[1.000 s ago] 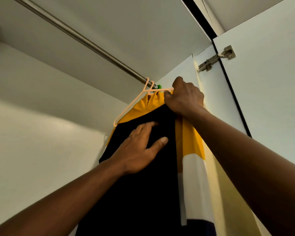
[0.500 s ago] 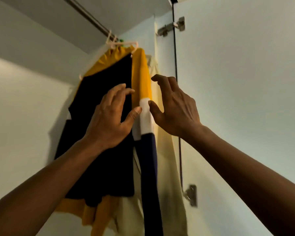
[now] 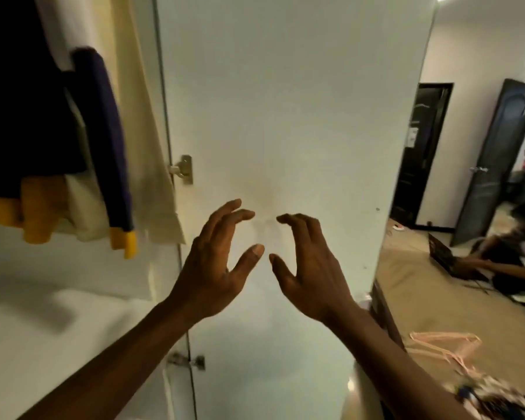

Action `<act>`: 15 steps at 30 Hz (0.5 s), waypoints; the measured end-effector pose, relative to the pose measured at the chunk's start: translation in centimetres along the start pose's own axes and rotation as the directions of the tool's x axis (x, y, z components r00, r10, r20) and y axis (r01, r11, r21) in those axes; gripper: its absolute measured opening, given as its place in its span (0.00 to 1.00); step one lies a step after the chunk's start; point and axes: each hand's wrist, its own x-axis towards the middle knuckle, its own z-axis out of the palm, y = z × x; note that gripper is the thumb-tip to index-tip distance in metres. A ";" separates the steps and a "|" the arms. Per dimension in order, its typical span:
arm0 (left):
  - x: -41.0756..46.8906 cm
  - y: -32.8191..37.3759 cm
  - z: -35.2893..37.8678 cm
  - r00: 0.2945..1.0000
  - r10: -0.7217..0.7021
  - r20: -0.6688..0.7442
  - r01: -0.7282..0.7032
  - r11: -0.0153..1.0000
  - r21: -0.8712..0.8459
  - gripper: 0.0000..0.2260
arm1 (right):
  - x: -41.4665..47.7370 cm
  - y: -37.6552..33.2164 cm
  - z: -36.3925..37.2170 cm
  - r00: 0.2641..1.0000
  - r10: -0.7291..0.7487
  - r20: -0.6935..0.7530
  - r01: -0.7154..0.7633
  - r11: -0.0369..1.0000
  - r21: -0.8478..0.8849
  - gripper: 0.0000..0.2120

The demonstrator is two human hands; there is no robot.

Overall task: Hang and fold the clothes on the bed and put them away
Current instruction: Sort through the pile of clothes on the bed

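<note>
A black, yellow, white and navy garment (image 3: 31,122) hangs in the wardrobe at the upper left, with a cream garment (image 3: 140,140) beside it. My left hand (image 3: 215,262) and my right hand (image 3: 306,265) are raised side by side in front of the open white wardrobe door (image 3: 285,101). Both hold nothing, with fingers loosely curved and tips facing each other. Pink hangers (image 3: 443,347) lie on the tan bed (image 3: 437,298) at the lower right, next to a patterned cloth (image 3: 491,395).
A white shelf (image 3: 58,328) lies inside the wardrobe at the lower left. A person sits at a laptop (image 3: 446,259) on the far side of the bed. Dark doors (image 3: 497,159) stand at the back right.
Both hands have let go of the hung garment and come down and right, away from it. The view has swung down from the rail toward the door and the bed.
</note>
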 end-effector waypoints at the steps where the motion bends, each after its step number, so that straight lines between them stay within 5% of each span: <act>1: -1.1 0.5 2.4 0.999 -0.037 0.037 0.039 0.998 -0.046 0.23 | -2.2 1.4 -0.4 0.999 0.050 0.021 -0.050 0.999 0.002 0.30; 7: -7.7 4.0 16.4 0.950 -0.149 0.275 0.206 0.959 -0.192 0.21 | -16.3 10.6 -3.7 0.909 0.403 0.106 -0.405 0.914 0.001 0.29; 15: -17.1 10.6 34.6 0.813 -0.181 0.554 0.369 0.895 -0.249 0.12 | -34.8 22.2 -10.8 0.614 0.775 0.152 -0.782 0.622 -0.015 0.25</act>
